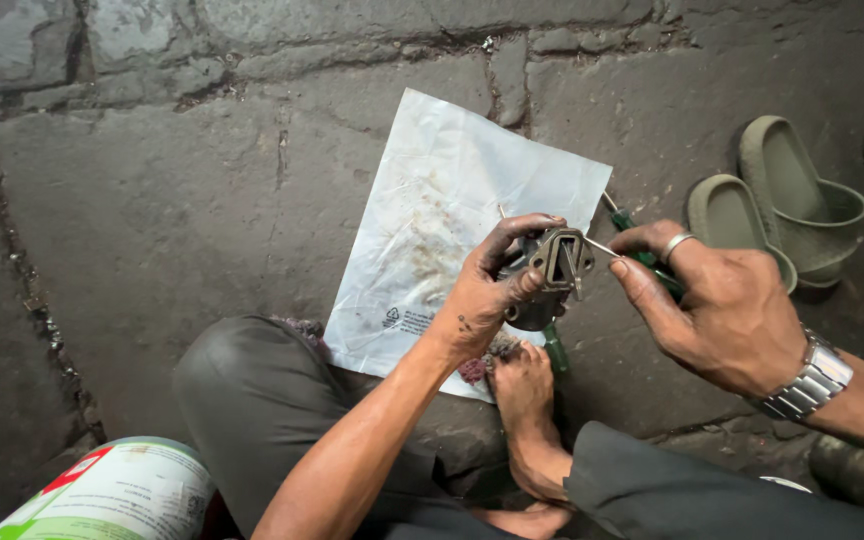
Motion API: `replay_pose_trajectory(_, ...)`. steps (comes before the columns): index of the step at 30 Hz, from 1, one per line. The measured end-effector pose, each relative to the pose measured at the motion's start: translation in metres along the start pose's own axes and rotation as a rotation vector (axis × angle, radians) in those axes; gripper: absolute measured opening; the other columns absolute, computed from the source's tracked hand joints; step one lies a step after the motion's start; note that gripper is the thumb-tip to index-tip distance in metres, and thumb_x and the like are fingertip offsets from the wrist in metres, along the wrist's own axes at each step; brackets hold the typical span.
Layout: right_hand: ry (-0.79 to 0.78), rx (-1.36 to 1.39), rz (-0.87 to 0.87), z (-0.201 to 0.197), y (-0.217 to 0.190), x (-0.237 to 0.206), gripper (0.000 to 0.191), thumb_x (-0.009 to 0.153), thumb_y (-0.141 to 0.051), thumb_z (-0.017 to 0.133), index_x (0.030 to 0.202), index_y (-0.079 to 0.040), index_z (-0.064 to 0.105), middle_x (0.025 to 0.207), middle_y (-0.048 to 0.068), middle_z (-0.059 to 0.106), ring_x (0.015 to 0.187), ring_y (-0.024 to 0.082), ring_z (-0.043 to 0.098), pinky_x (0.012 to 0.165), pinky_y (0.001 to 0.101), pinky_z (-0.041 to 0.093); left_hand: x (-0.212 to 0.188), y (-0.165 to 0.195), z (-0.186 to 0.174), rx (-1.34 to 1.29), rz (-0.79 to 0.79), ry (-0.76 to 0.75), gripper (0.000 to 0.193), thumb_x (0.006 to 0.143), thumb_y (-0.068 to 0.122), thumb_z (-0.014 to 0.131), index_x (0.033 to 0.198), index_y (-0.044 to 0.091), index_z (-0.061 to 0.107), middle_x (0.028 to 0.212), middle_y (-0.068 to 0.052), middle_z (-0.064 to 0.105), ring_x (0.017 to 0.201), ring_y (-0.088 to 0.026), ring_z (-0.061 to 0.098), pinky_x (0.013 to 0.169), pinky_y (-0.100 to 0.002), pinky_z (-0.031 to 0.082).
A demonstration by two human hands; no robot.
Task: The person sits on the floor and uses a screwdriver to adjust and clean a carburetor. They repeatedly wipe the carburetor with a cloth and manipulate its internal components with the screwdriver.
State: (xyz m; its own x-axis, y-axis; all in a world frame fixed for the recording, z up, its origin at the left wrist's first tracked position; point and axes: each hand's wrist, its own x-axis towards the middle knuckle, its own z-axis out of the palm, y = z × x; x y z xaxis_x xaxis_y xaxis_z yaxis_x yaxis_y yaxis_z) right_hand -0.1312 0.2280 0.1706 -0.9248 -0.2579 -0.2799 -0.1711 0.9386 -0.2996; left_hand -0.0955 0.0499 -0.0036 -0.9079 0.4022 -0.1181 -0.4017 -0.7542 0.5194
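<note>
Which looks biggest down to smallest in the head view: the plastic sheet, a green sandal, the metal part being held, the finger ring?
1. Plastic sheet
2. Green sandal
3. Metal part, held in the left hand; it sits nearer the camera, so its place against the sandal is unsure
4. Ring on the right hand

A makeshift streetside repair spot: cracked stone pavement (202,200), grease-stained plastic sheet (452,200) as workmat, green-handled screwdriver (642,250), slide sandals (782,200) nearby.

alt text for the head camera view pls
A greasy left hand holds a small dark metal part while the right hand pokes it with a thin metal pin, above a stained plastic sheet on a stone floor.
</note>
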Motion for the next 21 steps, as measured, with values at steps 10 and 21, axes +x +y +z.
replay_pose_trajectory(10,0.079,0.033,-0.129,0.0051,-0.0007,-0.0007,0.026,0.090,-0.018,0.073,0.113,-0.008,0.070,0.063,0.008,0.067,0.048,0.020,0.063,0.047,0.0349,0.047,0.0005,0.0023,0.0009,0.152,0.103,0.018,0.060,0.088,0.029,0.085,0.140,0.011,0.061,0.143,-0.002,0.060,0.131,-0.017,0.057,0.110,-0.033,0.051)
replay_pose_trajectory(21,0.093,-0.007,-0.125,0.0094,0.0021,0.0035,0.025,0.090,-0.019,0.075,0.113,-0.009,0.073,0.064,0.008,0.069,0.047,0.020,0.063,0.047,0.0359,0.047,-0.0007,0.0044,0.0054,-0.049,0.033,0.027,0.062,0.090,0.033,0.083,0.141,0.010,0.057,0.134,-0.006,0.061,0.116,-0.018,0.061,0.091,-0.036,0.059)
